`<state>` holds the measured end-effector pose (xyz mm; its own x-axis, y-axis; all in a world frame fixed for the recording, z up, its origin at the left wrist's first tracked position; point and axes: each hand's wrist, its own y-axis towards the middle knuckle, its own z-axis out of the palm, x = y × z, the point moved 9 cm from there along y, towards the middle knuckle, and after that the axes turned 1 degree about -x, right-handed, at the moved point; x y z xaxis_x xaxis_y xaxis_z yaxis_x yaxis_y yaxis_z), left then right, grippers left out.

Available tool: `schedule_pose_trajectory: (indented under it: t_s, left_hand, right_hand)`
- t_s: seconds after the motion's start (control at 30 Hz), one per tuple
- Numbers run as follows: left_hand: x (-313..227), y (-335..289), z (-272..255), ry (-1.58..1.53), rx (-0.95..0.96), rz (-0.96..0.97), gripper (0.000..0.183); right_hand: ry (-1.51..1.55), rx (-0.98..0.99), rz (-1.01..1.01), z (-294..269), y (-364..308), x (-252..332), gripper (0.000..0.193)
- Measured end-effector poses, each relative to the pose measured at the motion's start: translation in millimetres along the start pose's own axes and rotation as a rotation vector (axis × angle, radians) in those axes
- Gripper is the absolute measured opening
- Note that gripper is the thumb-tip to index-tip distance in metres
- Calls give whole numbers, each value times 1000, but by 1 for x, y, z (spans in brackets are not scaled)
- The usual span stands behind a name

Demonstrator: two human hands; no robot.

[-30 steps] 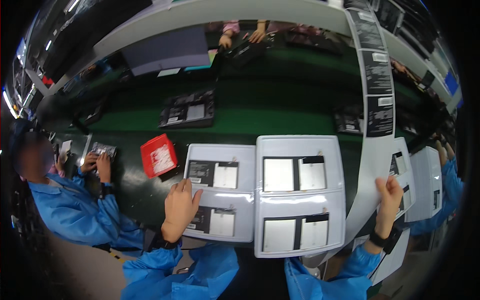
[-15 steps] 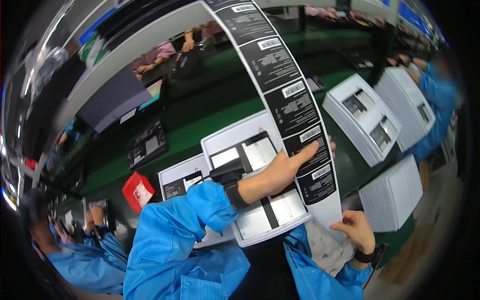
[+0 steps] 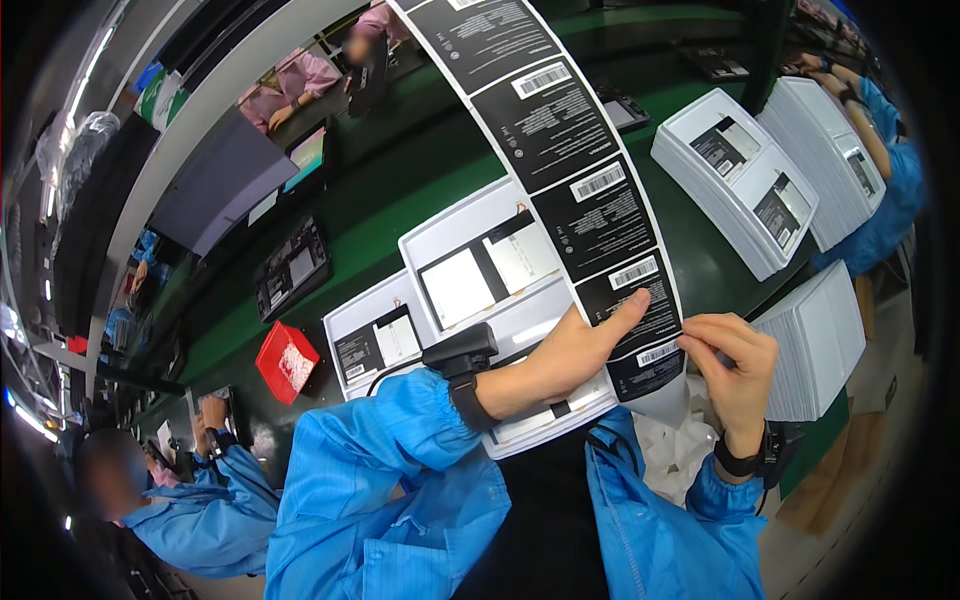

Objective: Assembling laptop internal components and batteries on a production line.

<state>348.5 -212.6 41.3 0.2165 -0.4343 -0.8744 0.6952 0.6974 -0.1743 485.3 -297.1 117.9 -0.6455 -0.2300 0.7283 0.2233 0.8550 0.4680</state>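
A long strip of black labels (image 3: 567, 135) on white backing hangs down in front of me and bends near its lower end. My left hand (image 3: 570, 357) grips the strip near that end, its thumb on the black face and its other fingers hidden behind. At the strip's right edge my right hand (image 3: 735, 375) is closed, thumb and forefinger pinched on the edge beside the lowest label (image 3: 645, 378). Partly behind the strip and my left hand lies a white plastic tray (image 3: 420, 258) with flat white-and-black battery packs (image 3: 460, 288) in it.
Left of that tray is another white tray (image 3: 345, 325), beside a red bin (image 3: 272, 362) of small white bits. Stacked trays (image 3: 690, 150) stand at the right on the green bench (image 3: 370, 215). Crumpled white backing (image 3: 668, 450) lies below my hands. Co-workers sit left, right and across.
My right hand has moved up from the bare lower end of the strip to its right edge beside the lowest label. The left hand still grips the strip, which sits slightly differently in view.
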Motion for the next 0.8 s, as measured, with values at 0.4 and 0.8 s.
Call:
schedule_pose_trajectory:
  t_s: [0.4,0.8]
  left_hand:
    - [-5,11,-11,-141,-83,1,41]
    - [-58,-60,-36,-72,190,432,93]
  right_hand:
    - [-197,88,-253,-2,4,29,20]
    - [642,-294,311,39,16,31,8]
